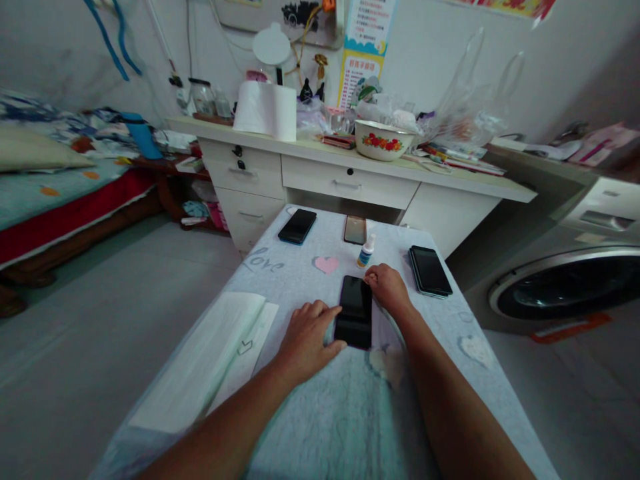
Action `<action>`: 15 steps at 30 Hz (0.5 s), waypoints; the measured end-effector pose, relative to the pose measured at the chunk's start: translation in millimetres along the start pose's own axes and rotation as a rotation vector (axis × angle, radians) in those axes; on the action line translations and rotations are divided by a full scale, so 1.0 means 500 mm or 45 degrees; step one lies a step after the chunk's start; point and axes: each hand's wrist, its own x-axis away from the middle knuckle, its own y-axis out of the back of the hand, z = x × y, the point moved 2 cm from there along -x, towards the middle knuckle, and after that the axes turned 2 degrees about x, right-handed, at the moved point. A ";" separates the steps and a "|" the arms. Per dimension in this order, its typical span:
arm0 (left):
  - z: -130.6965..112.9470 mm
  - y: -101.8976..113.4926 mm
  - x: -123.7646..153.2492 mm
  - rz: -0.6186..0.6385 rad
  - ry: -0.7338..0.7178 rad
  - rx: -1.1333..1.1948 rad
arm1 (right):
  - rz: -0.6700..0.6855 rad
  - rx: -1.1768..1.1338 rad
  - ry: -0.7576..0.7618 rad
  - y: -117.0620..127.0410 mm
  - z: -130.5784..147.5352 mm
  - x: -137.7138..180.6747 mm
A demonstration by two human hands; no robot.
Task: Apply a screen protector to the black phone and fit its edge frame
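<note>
A black smartphone (pixel 355 313) lies screen up on the cloth-covered table. My left hand (pixel 309 337) rests at its left side, thumb and forefinger apart, their tips by the phone's left edge and lower corner. At the upper right corner, my right hand (pixel 387 287) is closed with the fingers pinched together. Whatever is between those fingertips is too small to make out. Just beyond that hand stands a small spray bottle (pixel 367 251) with a white top and a blue and yellow label.
Other phones lie around: a dark one (pixel 298 226) far left, a brownish one (pixel 355 229) at the back, a stacked pair (pixel 431 271) on the right. Folded white cloth or paper (pixel 205 360) is at left. Behind stands a white desk (pixel 350 181); a washing machine (pixel 575 267) is at right.
</note>
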 end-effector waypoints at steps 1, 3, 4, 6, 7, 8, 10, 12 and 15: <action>0.000 0.000 0.000 0.000 0.001 -0.003 | -0.001 -0.002 -0.009 -0.002 -0.006 0.001; 0.001 0.000 -0.001 -0.001 0.004 -0.007 | -0.006 -0.007 -0.031 -0.005 -0.015 0.002; 0.001 0.000 -0.001 -0.001 0.004 -0.009 | -0.003 -0.009 -0.043 -0.007 -0.019 0.002; 0.000 0.001 -0.001 0.002 0.004 -0.012 | 0.011 -0.011 -0.061 -0.009 -0.024 0.003; 0.000 0.002 -0.001 0.006 0.004 -0.012 | 0.017 -0.011 -0.066 -0.009 -0.025 0.004; 0.000 0.003 -0.001 0.009 0.005 -0.012 | 0.022 -0.010 -0.068 -0.009 -0.026 0.005; -0.001 0.004 0.000 0.016 0.007 -0.009 | 0.025 -0.010 -0.066 -0.006 -0.025 0.008; -0.002 0.005 0.000 0.023 0.008 -0.005 | 0.019 -0.009 -0.052 -0.001 -0.021 0.012; -0.003 0.005 -0.001 0.022 0.011 -0.002 | 0.036 -0.007 0.002 0.008 -0.013 0.018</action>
